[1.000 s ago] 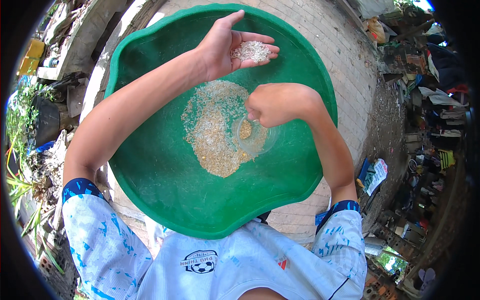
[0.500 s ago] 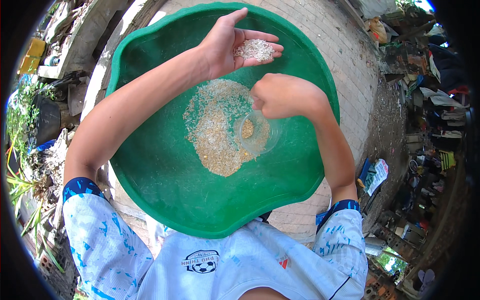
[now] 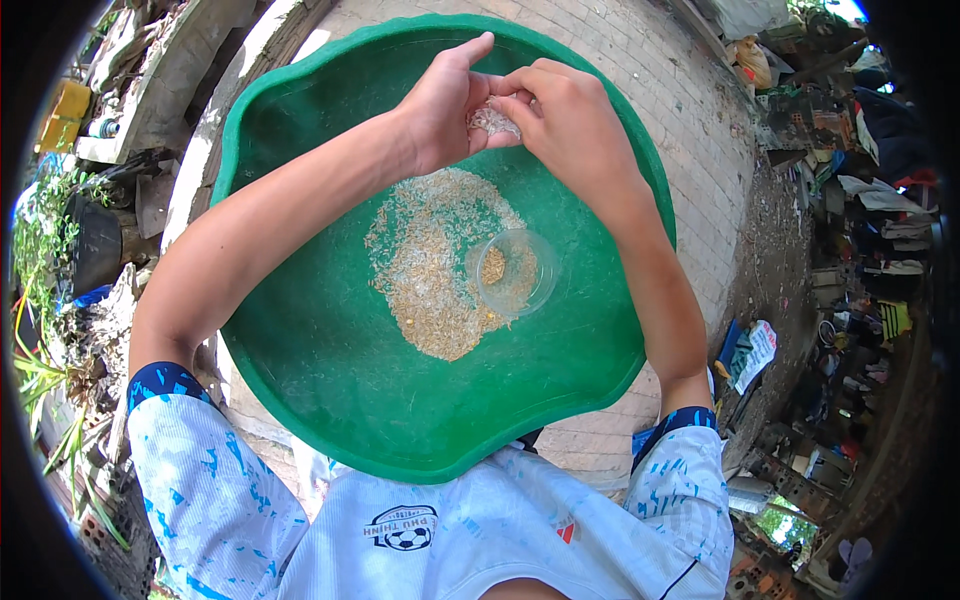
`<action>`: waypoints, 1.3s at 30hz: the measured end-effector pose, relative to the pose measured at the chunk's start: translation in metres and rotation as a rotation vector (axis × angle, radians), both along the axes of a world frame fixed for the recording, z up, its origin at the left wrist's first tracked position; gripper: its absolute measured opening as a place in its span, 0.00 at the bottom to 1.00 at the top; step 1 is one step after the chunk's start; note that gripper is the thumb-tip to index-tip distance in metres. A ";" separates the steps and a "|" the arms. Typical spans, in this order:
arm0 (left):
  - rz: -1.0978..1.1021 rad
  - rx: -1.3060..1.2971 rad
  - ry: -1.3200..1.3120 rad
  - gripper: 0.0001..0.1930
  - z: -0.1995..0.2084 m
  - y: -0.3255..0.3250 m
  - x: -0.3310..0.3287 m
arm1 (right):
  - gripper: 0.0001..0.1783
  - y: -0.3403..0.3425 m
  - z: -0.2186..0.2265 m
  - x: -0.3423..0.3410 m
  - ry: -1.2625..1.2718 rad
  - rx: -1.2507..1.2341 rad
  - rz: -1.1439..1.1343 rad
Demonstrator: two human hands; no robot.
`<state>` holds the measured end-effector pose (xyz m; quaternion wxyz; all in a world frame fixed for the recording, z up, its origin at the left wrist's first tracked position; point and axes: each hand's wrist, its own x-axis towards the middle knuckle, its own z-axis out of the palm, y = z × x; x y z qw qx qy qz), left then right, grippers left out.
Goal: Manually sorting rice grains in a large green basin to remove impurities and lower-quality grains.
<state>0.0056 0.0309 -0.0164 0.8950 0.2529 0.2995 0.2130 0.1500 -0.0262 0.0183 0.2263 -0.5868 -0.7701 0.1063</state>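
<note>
My left hand (image 3: 445, 115) is palm up over the far part of a green plastic tray (image 3: 410, 420), with a small heap of pale rice grains (image 3: 493, 121) cupped in it. Bent over that heap, my right hand (image 3: 572, 112) has its thumb and fingers pinched together at the grains. What lies between those fingertips is too small to make out. Below the hands, a pile of mixed rice and brownish husked grains (image 3: 435, 290) is spread on the tray. A clear plastic cup (image 3: 535, 285) stands at the pile's right edge, with a few golden grains (image 3: 494, 265) at its bottom.
The tray's near rim meets my shirt (image 3: 400, 560). Around it is a brick-paved floor (image 3: 690, 130). Plants (image 3: 50, 230) and a black pot (image 3: 95, 240) stand at the left. Assorted clutter lines the right, including a white and blue packet (image 3: 757, 355).
My right hand has moved up and away from the cup to the grains in my left palm. The cup stays in the tray, let go.
</note>
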 end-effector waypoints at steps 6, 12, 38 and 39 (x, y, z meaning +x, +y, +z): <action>-0.011 0.014 0.038 0.36 0.005 -0.004 0.001 | 0.07 0.004 -0.005 0.000 -0.045 -0.005 0.010; 0.015 0.022 0.062 0.37 0.006 -0.002 0.000 | 0.08 0.006 0.009 0.007 0.000 -0.047 -0.020; -0.058 0.011 0.016 0.38 -0.001 -0.001 0.000 | 0.12 0.006 0.012 0.011 -0.044 -0.054 0.070; -0.057 0.012 0.016 0.38 0.001 -0.001 0.000 | 0.12 0.006 0.012 0.012 -0.051 -0.065 0.064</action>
